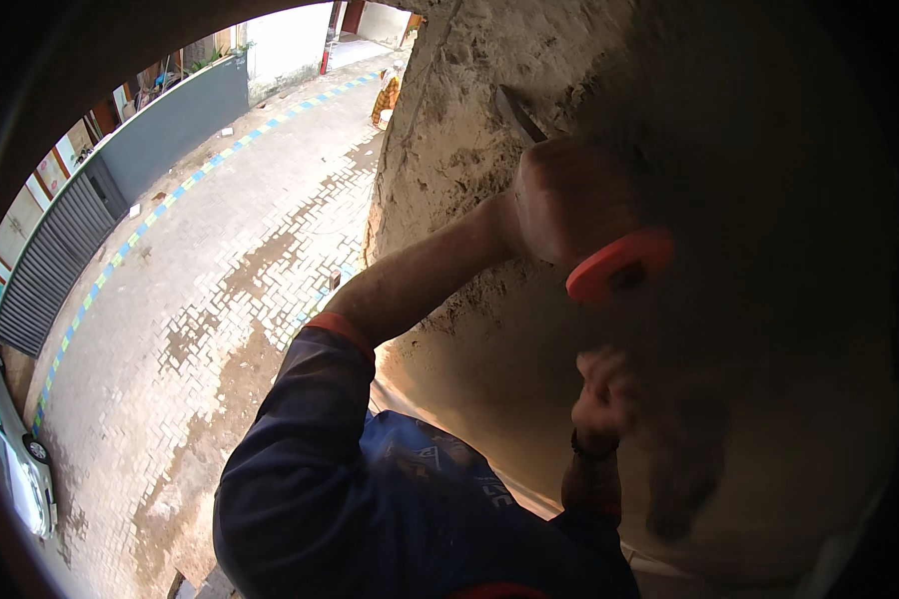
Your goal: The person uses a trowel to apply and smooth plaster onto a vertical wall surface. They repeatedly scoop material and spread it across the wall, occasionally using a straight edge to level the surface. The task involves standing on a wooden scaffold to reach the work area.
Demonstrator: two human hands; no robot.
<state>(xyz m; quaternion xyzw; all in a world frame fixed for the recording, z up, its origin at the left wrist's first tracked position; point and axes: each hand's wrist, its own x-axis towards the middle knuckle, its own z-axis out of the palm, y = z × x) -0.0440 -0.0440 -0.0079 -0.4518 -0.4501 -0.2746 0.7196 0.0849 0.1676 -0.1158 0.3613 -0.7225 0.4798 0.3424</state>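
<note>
Probably chiselling the wall (445, 150): left hand (574, 200) grips the orange-guarded chisel (591, 280), right hand (606, 387) too blurry to tell open or closed, next hit likely needs steady aim

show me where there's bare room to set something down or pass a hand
Set down: the wide paving between the blue-and-yellow stripe and the left arm. Pass a hand: a gap shows between the orange guard and the right hand, depth unclear. Crowded: the rough wall, where the left hand grips the bladed tool.
</note>
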